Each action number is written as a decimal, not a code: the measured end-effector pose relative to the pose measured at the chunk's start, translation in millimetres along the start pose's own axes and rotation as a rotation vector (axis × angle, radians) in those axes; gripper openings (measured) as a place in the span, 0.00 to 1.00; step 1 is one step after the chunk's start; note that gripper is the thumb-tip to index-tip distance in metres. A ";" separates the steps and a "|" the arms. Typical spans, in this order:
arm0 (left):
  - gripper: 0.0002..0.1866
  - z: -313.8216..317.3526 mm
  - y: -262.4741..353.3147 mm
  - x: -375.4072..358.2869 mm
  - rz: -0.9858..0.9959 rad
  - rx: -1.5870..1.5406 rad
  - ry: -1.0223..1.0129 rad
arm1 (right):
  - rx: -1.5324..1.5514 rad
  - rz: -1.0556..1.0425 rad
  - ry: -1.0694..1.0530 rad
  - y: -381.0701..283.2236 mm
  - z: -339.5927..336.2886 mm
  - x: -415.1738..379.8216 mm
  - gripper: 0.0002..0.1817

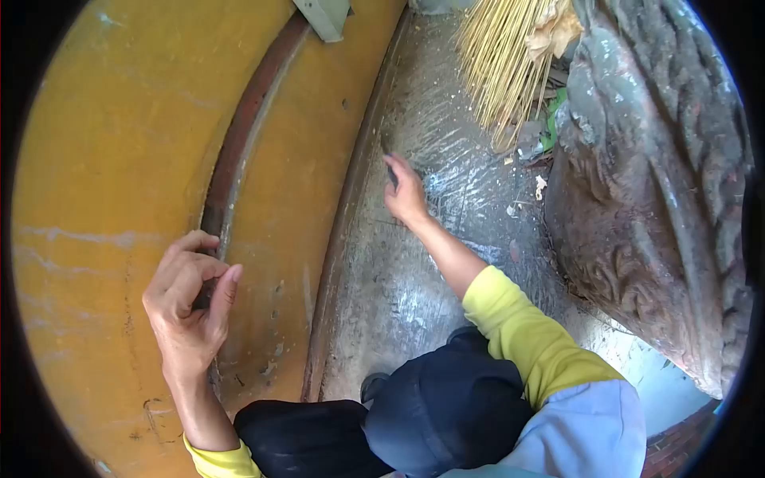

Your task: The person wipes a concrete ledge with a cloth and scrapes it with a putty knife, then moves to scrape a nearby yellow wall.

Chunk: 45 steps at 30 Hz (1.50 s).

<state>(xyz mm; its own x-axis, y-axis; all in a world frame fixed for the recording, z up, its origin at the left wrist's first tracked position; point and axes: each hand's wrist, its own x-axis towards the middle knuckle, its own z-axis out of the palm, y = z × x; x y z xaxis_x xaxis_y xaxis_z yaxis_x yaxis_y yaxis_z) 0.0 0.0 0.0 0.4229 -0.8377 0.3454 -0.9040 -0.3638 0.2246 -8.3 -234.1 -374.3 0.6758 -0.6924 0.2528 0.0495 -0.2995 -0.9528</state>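
Note:
My left hand (191,299) is raised in front of the yellow wall (103,175), beside the dark red-brown strip (239,143) that runs along it. Its fingers are curled and the thumb is apart from them, with nothing visible between. Lower down and to the right, my right hand (406,190) reaches over the scuffed grey floor (430,271). A small dark object (391,174) sticks out between its thumb and fingers; what it is cannot be made out.
A straw broom (506,64) lies at the top, near a dry leaf (554,32) and a bit of green (551,119). A large carved brown-grey piece (653,191) fills the right side. A pale bracket (325,17) juts from the wall. My bent knees are below.

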 end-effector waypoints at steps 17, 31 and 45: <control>0.06 6.9 12.0 1.7 0.053 -0.035 0.034 | 0.915 0.532 -0.125 -82.2 -108.3 -180.3 0.28; 0.08 12.3 42.2 12.7 0.293 -0.092 0.028 | 1.245 0.752 -0.326 -119.2 -151.3 -142.6 0.24; 0.08 13.9 43.7 6.8 0.317 -0.110 -0.031 | 0.794 0.481 -0.478 -240.0 -178.3 -98.2 0.26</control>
<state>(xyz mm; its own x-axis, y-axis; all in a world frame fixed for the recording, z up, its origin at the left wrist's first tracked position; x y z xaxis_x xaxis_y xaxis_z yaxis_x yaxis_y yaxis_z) -37.4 -27.3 -0.5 0.1180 -0.9147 0.3865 -0.9775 -0.0384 0.2075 -217.7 -211.3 -140.5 0.9644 -0.2400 -0.1107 0.0498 0.5763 -0.8157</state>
